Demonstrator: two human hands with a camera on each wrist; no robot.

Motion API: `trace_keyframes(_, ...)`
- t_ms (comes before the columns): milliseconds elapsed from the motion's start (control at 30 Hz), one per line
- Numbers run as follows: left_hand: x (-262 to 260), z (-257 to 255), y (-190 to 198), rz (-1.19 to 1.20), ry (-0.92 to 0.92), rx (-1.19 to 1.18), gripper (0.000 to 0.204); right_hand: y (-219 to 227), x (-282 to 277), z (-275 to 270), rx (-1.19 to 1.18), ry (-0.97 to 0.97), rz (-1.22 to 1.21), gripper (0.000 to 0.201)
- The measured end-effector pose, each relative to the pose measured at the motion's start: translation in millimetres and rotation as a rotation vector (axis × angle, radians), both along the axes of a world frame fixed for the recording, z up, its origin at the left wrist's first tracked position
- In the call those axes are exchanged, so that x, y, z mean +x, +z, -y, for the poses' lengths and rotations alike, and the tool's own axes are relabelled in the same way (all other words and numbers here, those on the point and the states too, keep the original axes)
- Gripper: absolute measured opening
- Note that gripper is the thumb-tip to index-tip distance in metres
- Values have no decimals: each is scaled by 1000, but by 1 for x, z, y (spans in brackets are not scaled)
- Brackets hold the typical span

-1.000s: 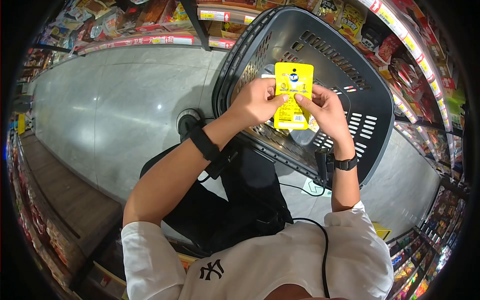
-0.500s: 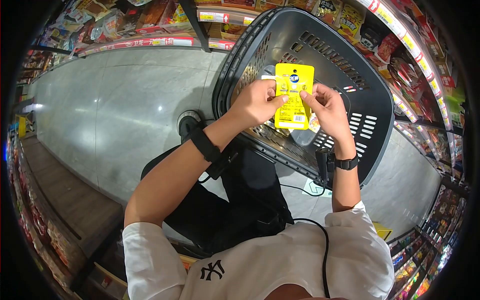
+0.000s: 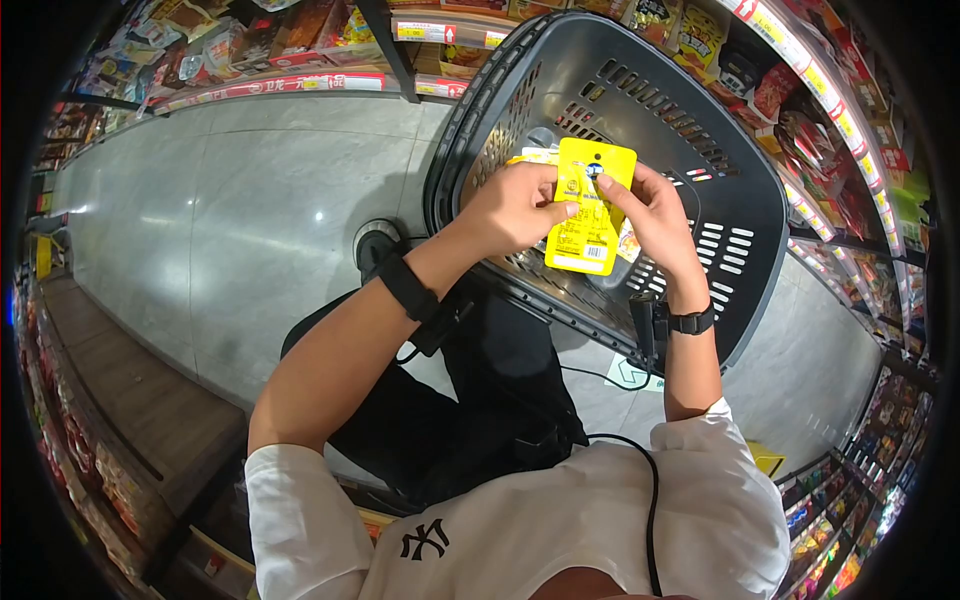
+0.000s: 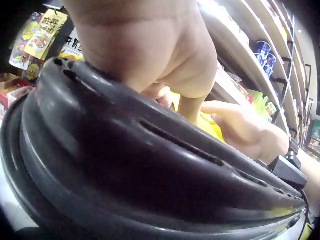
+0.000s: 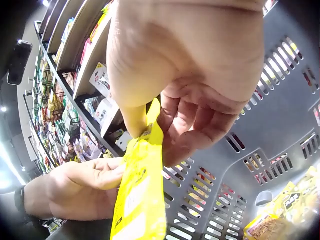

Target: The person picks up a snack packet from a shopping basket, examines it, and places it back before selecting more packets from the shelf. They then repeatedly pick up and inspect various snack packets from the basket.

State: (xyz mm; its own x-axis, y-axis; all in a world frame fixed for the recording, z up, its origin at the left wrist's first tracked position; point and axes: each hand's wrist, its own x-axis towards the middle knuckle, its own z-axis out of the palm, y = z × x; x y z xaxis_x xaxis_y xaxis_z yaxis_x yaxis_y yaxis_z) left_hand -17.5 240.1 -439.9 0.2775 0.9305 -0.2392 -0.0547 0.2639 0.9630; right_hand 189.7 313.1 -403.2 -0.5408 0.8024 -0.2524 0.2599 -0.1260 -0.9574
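A flat yellow snack packet [image 3: 583, 240] with a hang hole, printed text and a barcode is held over the shopping basket. My left hand [image 3: 512, 207] pinches its left edge between thumb and fingers. On the other side, my right hand [image 3: 655, 215] grips it near the top, thumb lying on the printed face. Seen from the right wrist, the packet [image 5: 142, 192] hangs down from the right hand [image 5: 185, 65] and looks creased near its top, with the left hand [image 5: 80, 190] at its side. Most of the packet is hidden in the left wrist view.
The dark grey basket [image 3: 748, 150] has slotted walls, and its thick rim [image 4: 150, 160] runs just below the left hand. Inside lie several yellow packets [image 5: 292, 212]. Stocked shelves [image 3: 270, 85] surround the grey tiled floor [image 3: 270, 190]. A cable [image 3: 652, 520] crosses the white shirt.
The packet has dipped slightly and tilted, its top leaning right. My right thumb has moved up across its face towards the top. The left hand has shifted little.
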Motion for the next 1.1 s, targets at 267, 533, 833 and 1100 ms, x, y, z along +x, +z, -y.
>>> trace_keyframes(267,-2,-1,5,-173,-93,-12,24,0,2,-1,-54,-11,-11,29)
trace_keyframes(533,4,2,4,14,-172,0,29,1,3,0,73,-44,10,27)
trace_keyframes(833,2,1,0,47,-158,-8,29,1,1,0,35,-113,-76,27)
trace_keyframes(1100,4,2,-8,14,-170,-7,28,-3,6,1,23,-29,-33,29)
